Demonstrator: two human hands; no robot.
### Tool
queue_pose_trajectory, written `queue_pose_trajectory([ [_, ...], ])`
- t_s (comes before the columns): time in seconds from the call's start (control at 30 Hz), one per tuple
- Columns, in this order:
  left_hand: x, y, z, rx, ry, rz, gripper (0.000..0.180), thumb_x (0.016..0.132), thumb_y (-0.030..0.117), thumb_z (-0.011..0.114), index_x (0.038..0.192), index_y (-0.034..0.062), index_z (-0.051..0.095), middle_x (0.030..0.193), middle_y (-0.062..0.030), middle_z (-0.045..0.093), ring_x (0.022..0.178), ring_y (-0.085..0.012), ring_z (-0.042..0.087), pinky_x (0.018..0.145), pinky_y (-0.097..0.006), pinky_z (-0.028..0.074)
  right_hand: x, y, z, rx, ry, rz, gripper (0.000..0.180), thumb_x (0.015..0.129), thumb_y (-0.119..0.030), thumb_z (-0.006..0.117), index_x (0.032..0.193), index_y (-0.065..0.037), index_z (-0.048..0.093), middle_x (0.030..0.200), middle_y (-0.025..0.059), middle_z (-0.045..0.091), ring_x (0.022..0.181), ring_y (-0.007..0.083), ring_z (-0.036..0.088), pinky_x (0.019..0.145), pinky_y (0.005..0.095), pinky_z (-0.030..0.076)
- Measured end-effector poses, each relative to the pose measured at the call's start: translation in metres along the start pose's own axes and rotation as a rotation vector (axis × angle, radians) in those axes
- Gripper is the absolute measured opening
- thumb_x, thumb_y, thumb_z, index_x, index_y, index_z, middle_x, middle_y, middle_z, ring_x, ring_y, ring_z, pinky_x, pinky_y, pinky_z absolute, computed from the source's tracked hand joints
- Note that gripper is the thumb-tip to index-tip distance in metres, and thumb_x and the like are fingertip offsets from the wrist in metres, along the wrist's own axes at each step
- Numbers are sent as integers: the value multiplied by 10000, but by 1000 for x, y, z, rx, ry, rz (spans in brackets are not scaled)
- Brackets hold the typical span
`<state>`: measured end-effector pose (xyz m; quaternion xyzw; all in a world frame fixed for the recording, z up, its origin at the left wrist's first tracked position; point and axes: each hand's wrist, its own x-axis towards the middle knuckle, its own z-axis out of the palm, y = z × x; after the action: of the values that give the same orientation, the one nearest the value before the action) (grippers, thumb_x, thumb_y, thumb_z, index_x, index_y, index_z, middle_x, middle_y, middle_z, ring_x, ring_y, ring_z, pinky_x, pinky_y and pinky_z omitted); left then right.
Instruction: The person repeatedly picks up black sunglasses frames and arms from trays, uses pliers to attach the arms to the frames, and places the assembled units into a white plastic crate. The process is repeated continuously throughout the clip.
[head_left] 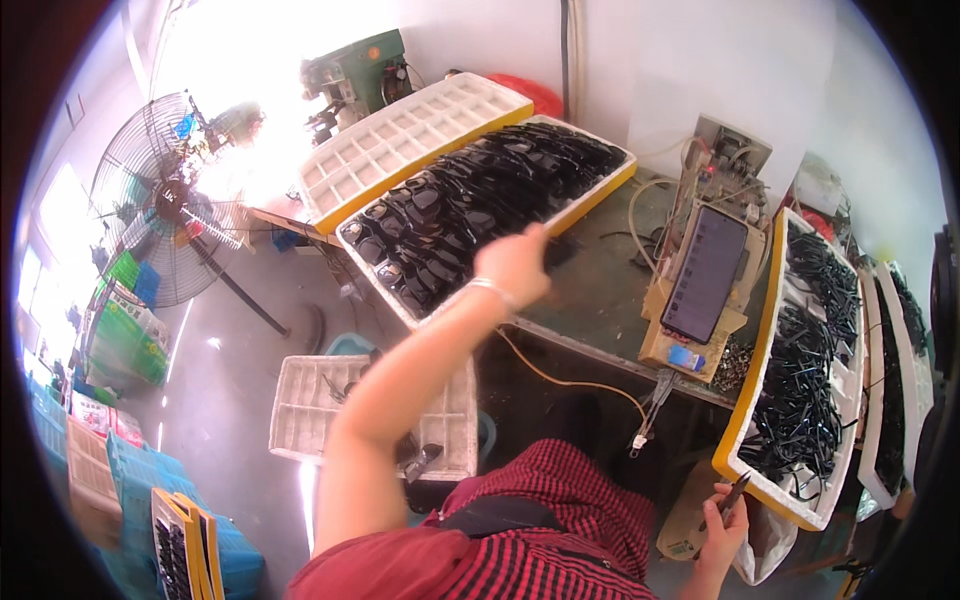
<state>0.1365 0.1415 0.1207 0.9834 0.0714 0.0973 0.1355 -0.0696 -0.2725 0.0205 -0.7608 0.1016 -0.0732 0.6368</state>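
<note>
My left hand, with a pale band at the wrist, reaches over the near edge of a yellow-sided foam tray full of black sunglasses. Its fingers are blurred and partly turned away, so their grip is unclear. Low on the right, my right hand is closed around a slim dark pointed piece, too small to identify surely. Beside that hand stands a white and yellow tray heaped with black eyeglass temples.
A phone leans on a small bench machine. Behind the sunglasses lies a compartmented tray, near a green machine. Another foam tray sits low at left with a few glasses. A fan stands further left.
</note>
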Motion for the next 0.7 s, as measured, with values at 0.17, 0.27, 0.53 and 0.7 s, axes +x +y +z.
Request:
queue_pose_trajectory([
  [0.17, -18, -135, -78, 193, 264, 223, 450, 690, 42, 638, 1128, 86, 543, 946, -149, 646, 959, -352, 621, 827, -442, 501, -1, 6, -6, -76, 22, 14, 294, 810, 17, 629, 1101, -20, 615, 793, -21, 516, 700, 52, 465, 634, 192, 361],
  [0.27, -25, -200, -103, 477, 155, 243, 574, 695, -3, 637, 1243, 114, 515, 1081, -113, 610, 1064, -303, 580, 885, -398, 491, 0, 0, 1, -74, 12, 19, 303, 814, 18, 625, 1114, -15, 603, 779, -22, 499, 647, 43, 439, 571, 191, 340],
  [0.53, 53, -243, -91, 654, 246, 500, 492, 745, 12, 610, 1217, 137, 539, 1029, -70, 579, 1049, -260, 555, 899, -384, 453, -3, -7, 14, -207, 56, 71, 289, 816, 14, 634, 1102, -17, 609, 817, -25, 507, 714, 51, 482, 640, 178, 387],
  [0.7, 104, -238, -85, 646, 244, 551, 501, 753, 0, 603, 1228, 148, 544, 1017, -61, 589, 1052, -249, 558, 905, -381, 450, -8, 3, 16, -304, 99, 45, 292, 809, 27, 626, 1097, -20, 610, 832, -18, 500, 756, 57, 487, 677, 189, 410],
])
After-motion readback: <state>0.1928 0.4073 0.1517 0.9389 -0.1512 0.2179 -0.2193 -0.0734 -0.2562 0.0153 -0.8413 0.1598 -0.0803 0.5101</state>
